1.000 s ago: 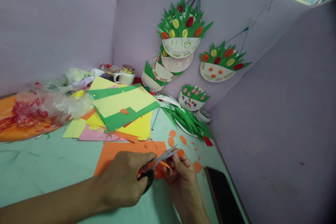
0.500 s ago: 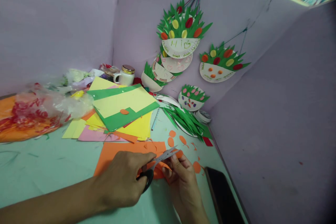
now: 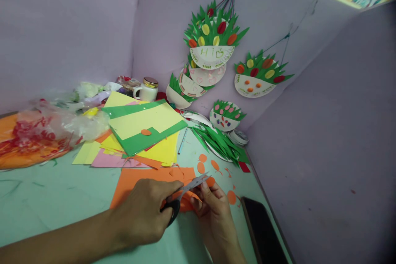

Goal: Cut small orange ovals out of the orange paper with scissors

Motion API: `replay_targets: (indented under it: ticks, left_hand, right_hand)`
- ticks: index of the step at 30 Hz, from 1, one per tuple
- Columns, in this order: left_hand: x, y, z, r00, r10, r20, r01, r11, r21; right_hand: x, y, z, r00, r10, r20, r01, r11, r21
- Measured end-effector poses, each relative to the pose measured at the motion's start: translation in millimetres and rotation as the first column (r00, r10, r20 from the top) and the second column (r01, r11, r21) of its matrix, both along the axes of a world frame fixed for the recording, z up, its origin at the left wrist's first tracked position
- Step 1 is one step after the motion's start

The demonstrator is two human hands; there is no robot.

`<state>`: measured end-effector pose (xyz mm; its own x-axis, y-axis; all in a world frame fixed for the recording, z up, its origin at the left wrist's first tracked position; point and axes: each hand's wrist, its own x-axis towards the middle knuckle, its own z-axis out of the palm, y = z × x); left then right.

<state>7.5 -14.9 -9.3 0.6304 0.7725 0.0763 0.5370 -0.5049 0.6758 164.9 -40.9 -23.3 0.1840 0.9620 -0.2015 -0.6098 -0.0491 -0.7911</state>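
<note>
With the scissors (image 3: 192, 183) marking the clock's centre, we are seeing a white mug (image 3: 148, 92) standing at 11 o'clock, its lid (image 3: 150, 81) hiding the inside. A plastic bag (image 3: 71, 123) is lying at 10 o'clock, orange showing beneath it. At 1 o'clock, a white plate (image 3: 215, 152) is holding a heap of green paper strips (image 3: 221, 140); towards 12, a hanging paper plate lettered "Hi" (image 3: 213, 60) is carrying green leaves and coloured ovals (image 3: 222, 27). The scissors, black-handled and pale-bladed, are pointing to 2 o'clock above an orange sheet (image 3: 133, 179). Our left hand (image 3: 148, 210) is gripping the handles, fingers curled closed around them; our right hand (image 3: 215, 206) is pinching a piece of orange paper (image 3: 210, 181), partly hidden, beside the blades. A dark phone (image 3: 264, 231) is lying at 4 o'clock.
</note>
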Motion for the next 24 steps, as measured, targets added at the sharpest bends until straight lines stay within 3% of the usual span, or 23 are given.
replay_targets:
  ticks: [7, 15, 24]
  left_hand:
    - [0, 0, -6.3, 0.999, 0.002, 0.045, -0.002, 1.0, 0.003]
    - [-2, 4, -8.6, 0.999, 0.011, 0.034, -0.012, 0.999, 0.029]
    - [-2, 5, -8.8, 0.999, -0.026, 0.02, 0.026, 1.0, -0.008]
  right_hand:
    - [0, 1, 1.0, 0.999, -0.006, 0.046, 0.006, 1.0, -0.008]
    - [9, 1, -6.0, 0.955, -0.097, 0.28, 0.1, 0.995, 0.007]
    - [8, 2, -2.5, 0.955, -0.09, 0.283, 0.095, 0.995, -0.004]
